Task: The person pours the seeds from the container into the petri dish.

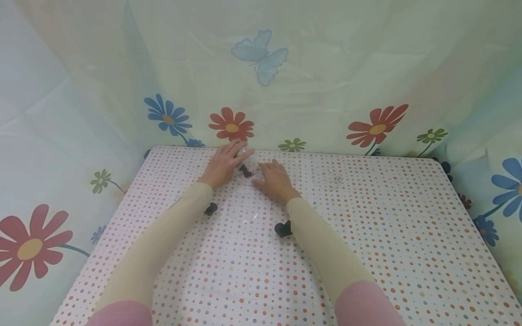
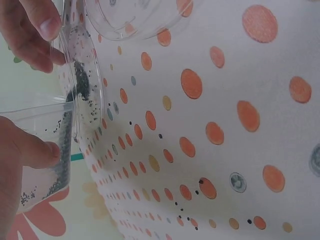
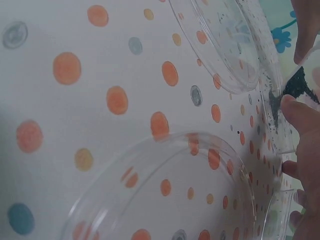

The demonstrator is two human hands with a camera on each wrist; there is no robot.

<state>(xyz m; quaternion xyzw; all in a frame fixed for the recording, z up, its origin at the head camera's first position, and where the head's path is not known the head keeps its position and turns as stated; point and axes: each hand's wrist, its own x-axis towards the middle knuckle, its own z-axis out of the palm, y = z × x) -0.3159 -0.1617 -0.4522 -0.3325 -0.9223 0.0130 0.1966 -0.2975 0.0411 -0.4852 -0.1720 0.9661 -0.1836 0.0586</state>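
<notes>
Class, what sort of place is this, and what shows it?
Probably a small screened-off workspace: flower-print sheeting hangs on three sides of a dotted tabletop, where the left hand holds a clear cup of dark grains.

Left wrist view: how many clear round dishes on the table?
2: the grain dish at upper left, with dark grains in it; the empty-looking dish, cut off by the top edge. Others may be hidden.

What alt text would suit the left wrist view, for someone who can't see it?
A left hand holds a tilted clear cup of dark grains, its mouth at a shallow clear dish also containing grains. The right hand is beside the dish; loose grains lie on the spotted tablecloth.
</notes>
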